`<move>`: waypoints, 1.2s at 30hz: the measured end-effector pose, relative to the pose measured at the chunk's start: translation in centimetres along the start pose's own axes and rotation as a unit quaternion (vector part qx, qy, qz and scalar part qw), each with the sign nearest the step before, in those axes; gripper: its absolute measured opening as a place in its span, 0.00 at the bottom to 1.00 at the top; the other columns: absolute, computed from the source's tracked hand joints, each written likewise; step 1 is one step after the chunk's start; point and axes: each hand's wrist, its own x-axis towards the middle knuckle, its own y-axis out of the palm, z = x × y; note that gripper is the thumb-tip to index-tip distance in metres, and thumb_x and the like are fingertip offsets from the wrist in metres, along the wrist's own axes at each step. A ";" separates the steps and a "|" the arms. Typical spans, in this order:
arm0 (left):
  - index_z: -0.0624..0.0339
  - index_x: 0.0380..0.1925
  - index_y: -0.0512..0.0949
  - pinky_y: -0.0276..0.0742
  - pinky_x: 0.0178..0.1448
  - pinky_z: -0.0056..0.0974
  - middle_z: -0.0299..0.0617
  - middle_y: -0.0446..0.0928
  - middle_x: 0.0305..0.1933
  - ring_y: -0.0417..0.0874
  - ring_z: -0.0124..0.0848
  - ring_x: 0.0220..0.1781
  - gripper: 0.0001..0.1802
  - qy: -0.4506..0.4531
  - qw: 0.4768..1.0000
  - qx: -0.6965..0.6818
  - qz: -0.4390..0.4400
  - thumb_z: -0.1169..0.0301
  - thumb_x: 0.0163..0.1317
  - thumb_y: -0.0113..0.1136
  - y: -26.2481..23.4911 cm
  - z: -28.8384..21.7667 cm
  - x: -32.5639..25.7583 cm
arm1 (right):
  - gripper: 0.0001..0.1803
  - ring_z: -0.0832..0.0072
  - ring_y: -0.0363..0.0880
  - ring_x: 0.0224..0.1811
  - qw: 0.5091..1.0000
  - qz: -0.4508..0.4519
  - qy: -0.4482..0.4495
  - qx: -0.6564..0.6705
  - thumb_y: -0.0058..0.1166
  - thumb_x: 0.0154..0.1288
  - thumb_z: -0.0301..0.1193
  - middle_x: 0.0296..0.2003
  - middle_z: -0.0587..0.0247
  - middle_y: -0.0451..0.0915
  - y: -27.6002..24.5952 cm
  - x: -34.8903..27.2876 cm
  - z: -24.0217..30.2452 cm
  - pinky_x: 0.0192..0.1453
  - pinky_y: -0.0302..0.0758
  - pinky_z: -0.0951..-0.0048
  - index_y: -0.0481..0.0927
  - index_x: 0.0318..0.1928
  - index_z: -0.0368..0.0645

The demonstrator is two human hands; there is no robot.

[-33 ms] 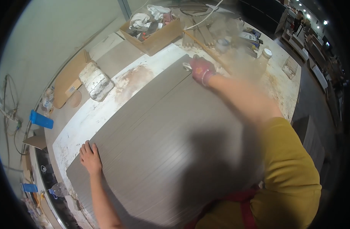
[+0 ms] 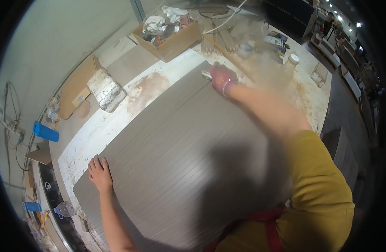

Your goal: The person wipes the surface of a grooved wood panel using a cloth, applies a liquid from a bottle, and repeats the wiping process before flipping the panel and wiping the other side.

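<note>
Hardly anything has moved since the earlier frame as I watch from my distant seat – both hands lie at practically the same spots. Under them is the board (image 2: 167,155), a wide grey-brown panel with fine straight streaks like wood grain and a soft sheen near its middle. It lies flat on the worktable (image 2: 92,138), whose white surface is scuffed and smeared with brown.

I see the left hand (image 2: 101,174) bare, palm down near the board's left edge, its fingers stretched out and gripping nothing visible. At the far corner the right hand (image 2: 223,80), in a reddish knit glove, has its fingers curled in; a small pale piece (image 2: 207,75) shows at the fingertips – I cannot tell what it is, or how firmly, if at all, it is held.

Beyond the board sit a crusty white block (image 2: 107,90) with rounded corners and an open cardboard box (image 2: 176,47) of crumpled cloths. I make out a smooth blue cup (image 2: 46,132) at left, likewise unmoved.
</note>
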 end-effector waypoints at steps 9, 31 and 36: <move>0.51 0.61 0.65 0.52 0.67 0.53 0.42 0.64 0.64 0.58 0.39 0.69 0.27 0.002 1.000 0.003 -0.010 0.50 0.67 0.40 0.0 0.1 0.5 | 0.09 0.57 0.81 0.41 1.000 0.012 -0.002 -0.008 0.51 0.59 0.32 0.35 0.49 0.81 -2.5 4.4 -4.3 0.45 0.77 0.61 0.80 0.36 0.41; 0.52 0.61 0.64 0.50 0.68 0.51 0.43 0.63 0.64 0.57 0.40 0.69 0.28 -0.008 1.000 0.007 0.010 0.50 0.67 0.40 0.3 0.5 0.0 | 0.12 0.58 0.73 0.52 0.941 0.084 -0.243 0.218 0.41 0.64 0.36 0.49 0.59 0.74 -0.8 -9.2 12.2 0.57 0.68 0.60 0.76 0.43 0.54; 0.52 0.61 0.65 0.50 0.68 0.51 0.44 0.63 0.65 0.58 0.41 0.69 0.28 -0.002 1.000 0.007 0.004 0.50 0.67 0.39 -0.3 0.4 0.0 | 0.13 0.55 0.79 0.42 0.898 0.032 -0.362 0.249 0.42 0.61 0.33 0.37 0.52 0.79 0.2 -9.8 13.1 0.47 0.74 0.59 0.77 0.43 0.48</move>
